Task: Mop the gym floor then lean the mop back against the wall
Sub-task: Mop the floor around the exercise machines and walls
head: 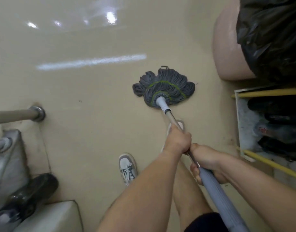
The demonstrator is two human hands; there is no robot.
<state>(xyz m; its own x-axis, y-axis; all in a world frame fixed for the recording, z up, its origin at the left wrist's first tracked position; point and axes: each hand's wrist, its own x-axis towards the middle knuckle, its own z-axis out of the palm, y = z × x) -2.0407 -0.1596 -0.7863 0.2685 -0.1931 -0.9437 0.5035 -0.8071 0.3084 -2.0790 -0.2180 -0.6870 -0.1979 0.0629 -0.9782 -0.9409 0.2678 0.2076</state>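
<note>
Glossy beige gym floor [80, 91] w/ light glare lay under us. The mop head [164, 88], grey strands w/ green stitching, sat flat on it just ahead of our sneakers [128, 168], near a pink bin [227, 47] w/ black bag [269, 39]. Our left hand [178, 141] had its fingers wrapped round the metal shaft [173, 118]. Our right hand [209, 162], touching it from behind, gripped where the grey sleeve [217, 195] began.

The floor [77, 91] is glossy beige, with bright spots of ceiling light [110, 17] far off and one long pale streak [92, 61] nearer. To the right stands a pink bin [227, 47] with a black bag [271, 34], and just below it a white rack [266, 92] with yellow rails holding dark things. On the left, a grey post [15, 114] meets the floor at a metal flange [38, 113], beside pale padded equipment [52, 216].
</note>
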